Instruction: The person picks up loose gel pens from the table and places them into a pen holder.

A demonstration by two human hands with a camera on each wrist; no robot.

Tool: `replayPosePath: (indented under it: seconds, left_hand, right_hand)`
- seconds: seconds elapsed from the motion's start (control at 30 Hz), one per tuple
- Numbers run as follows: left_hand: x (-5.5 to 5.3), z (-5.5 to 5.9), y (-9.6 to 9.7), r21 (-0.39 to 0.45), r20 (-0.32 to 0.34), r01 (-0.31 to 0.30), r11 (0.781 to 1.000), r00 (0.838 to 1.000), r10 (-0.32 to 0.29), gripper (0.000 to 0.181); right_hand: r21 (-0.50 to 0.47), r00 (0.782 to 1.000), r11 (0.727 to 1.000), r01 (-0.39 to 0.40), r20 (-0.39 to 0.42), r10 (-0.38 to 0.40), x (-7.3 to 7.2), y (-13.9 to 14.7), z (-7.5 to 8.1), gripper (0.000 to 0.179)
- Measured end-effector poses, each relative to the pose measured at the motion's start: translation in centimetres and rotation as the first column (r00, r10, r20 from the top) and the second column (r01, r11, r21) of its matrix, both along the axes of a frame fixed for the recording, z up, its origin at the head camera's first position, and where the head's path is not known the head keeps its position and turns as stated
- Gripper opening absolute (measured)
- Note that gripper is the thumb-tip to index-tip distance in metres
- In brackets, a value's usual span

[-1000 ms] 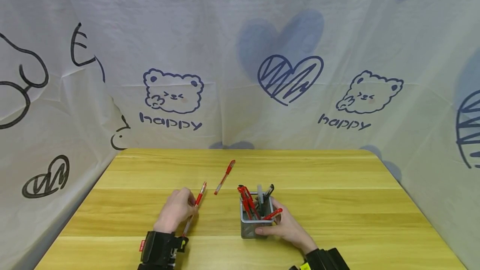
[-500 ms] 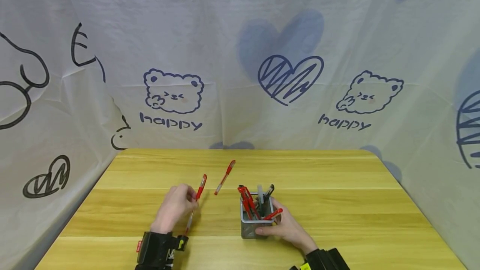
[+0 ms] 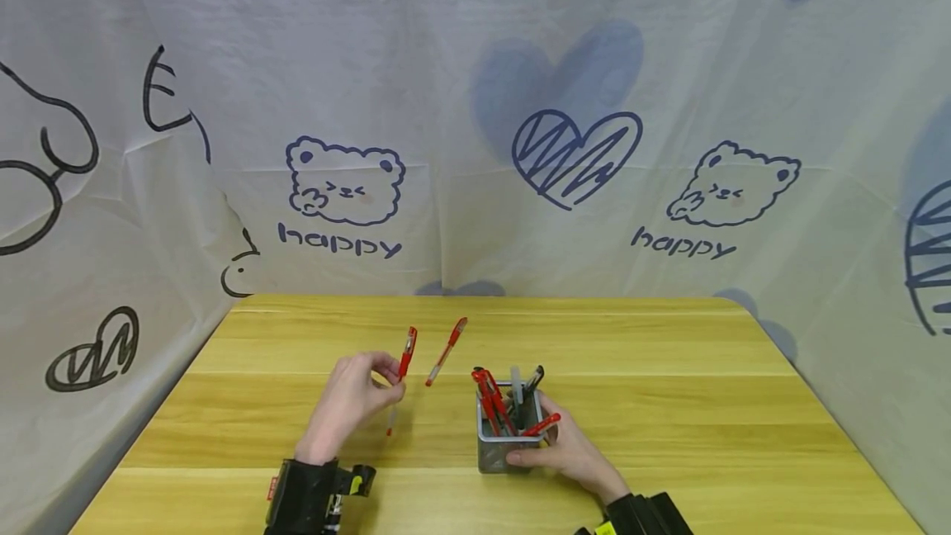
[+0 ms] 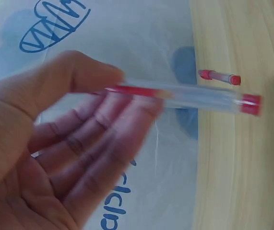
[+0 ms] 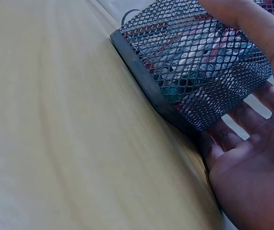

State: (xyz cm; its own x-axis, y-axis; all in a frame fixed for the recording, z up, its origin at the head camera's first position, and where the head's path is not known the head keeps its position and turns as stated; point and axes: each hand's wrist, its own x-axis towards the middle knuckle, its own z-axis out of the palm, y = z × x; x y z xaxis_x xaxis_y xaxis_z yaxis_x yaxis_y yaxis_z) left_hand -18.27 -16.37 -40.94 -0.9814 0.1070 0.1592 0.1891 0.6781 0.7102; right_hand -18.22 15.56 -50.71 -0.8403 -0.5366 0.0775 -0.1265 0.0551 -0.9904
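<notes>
Between thumb and fingertips my left hand [image 3: 352, 399] pinches a red-capped pen [image 3: 408, 353], its cap end pointing up and away. The left wrist view shows the clear barrel of this pen [image 4: 204, 97], slightly blurred, with a red end. My right hand [image 3: 560, 454] holds a metal mesh pen holder [image 3: 494, 454] from its right side, thumb across the front. Inside the holder stand red pens [image 3: 490, 399], a light grey one and a dark one. In the right wrist view the mesh wall [image 5: 189, 62] sits on the table, with fingers curled behind it.
Another red-capped pen [image 3: 447, 351] lies on the wooden table [image 3: 654, 370], between the left hand and the holder and farther back. A pale printed cloth [image 3: 461, 213] hangs behind the table and along its sides.
My left hand has raised the pen off the table, moving slightly away and to the right, and the pen now stands steeper. The right hand and pen holder have stayed put.
</notes>
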Motion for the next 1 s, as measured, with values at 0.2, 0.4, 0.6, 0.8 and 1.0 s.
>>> replayPosePath:
  seconds: [0.2,0.4,0.6,0.8,1.0]
  left_hand:
    - [0.0,0.1,0.2,0.134,-0.067,0.056,0.989,0.997,-0.047,0.014]
    - [-0.1,-0.3,0.3,0.292,-0.243,0.126,0.948,0.969,-0.054,0.019]
    - [-1.5,-2.4,-0.1,0.396,-0.534,0.285,0.873,0.845,-0.033,0.024]
    - [-0.8,-1.2,0.4,0.435,-0.586,0.291,0.852,0.810,0.022,0.024]
    - [0.1,0.0,1.1,0.476,-0.528,0.241,0.846,0.848,0.055,0.022]
  right_hand:
    - [-0.001,1.000,1.000,-0.002,-0.003,0.002,0.0,0.0,0.0,0.077]
    - [-0.005,1.000,1.000,0.008,-0.002,-0.008,0.0,0.0,0.0,0.082]
    - [-0.003,1.000,1.000,0.010,-0.013,-0.010,0.0,0.0,0.0,0.083]
    - [0.005,1.000,1.000,0.010,-0.022,-0.010,-0.1,0.0,-0.1,0.083]
    - [0.012,0.999,1.000,0.005,-0.032,-0.004,-0.1,0.0,-0.1,0.082]
